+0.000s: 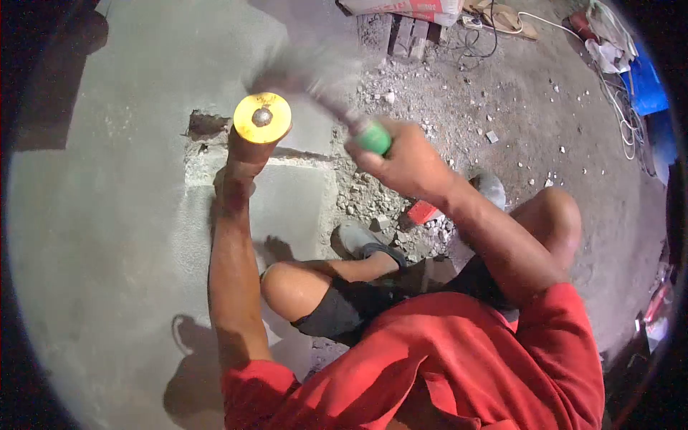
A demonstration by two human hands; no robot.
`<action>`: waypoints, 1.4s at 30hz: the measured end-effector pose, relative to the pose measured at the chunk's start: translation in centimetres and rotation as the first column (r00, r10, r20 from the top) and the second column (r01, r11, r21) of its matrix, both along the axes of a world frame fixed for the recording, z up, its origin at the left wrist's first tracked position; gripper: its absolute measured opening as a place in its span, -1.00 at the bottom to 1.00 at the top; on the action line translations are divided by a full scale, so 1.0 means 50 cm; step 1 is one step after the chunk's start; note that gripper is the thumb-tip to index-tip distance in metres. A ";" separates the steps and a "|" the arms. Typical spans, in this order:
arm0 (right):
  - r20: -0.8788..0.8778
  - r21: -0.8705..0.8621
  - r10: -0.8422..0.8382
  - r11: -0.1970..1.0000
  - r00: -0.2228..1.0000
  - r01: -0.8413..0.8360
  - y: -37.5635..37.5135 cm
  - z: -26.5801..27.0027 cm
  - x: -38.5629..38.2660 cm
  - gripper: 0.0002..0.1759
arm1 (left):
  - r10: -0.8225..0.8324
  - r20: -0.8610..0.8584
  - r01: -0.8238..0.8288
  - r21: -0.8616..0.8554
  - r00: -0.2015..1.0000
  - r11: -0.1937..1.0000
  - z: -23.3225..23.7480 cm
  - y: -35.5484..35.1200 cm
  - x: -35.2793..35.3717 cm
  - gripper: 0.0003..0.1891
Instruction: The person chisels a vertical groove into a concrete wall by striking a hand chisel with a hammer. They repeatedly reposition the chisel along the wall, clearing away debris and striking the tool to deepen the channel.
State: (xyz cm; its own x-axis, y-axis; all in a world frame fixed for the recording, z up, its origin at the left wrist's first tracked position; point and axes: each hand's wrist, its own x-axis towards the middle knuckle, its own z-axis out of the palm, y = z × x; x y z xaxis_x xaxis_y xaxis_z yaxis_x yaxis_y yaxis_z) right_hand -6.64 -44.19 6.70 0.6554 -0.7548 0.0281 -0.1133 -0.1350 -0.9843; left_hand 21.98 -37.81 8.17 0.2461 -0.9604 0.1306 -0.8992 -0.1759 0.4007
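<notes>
My left hand is wrapped round a chisel with a round yellow guard, whose metal striking end shows at the centre. The guard hides most of the fingers. Just left of it a rectangular hole is cut in the grey plastered surface. My right hand grips the green handle of a hammer. Its head is smeared by motion, above and near the yellow guard.
Broken rubble lies right of the plastered surface, near my shoe. A red object rests among it. At the top are a bag and cables; a blue container stands at the right.
</notes>
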 end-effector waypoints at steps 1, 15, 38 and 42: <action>-0.142 0.064 0.114 0.992 0.983 -0.106 -0.010 -0.026 0.003 -0.62 | 0.029 -0.015 -0.029 0.020 0.999 0.999 0.003 -0.003 0.003 -0.57; -0.209 -0.162 -0.079 0.986 0.975 0.045 -0.069 -0.036 0.001 -0.62 | 0.015 0.198 -0.002 -0.067 0.980 0.998 0.000 -0.035 0.006 -0.59; 0.065 -0.193 -0.101 0.975 0.993 0.111 -0.070 0.213 -0.053 -0.65 | 0.167 -0.545 -0.224 -0.038 0.822 0.974 0.032 0.042 -0.021 -0.61; -0.155 -0.338 0.029 0.938 0.988 -0.080 -0.063 0.026 0.033 -0.69 | 0.098 -0.258 -0.132 -0.119 0.961 0.984 0.040 0.031 -0.012 -0.62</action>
State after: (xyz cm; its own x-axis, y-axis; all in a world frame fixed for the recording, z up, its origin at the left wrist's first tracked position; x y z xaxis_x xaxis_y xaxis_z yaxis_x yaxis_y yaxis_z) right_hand -5.01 -47.34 8.02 0.7116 -0.6792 0.1799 -0.2343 -0.4708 -0.8506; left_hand 21.39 -36.27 10.16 0.3950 -0.9016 0.1764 -0.7441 -0.2014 0.6370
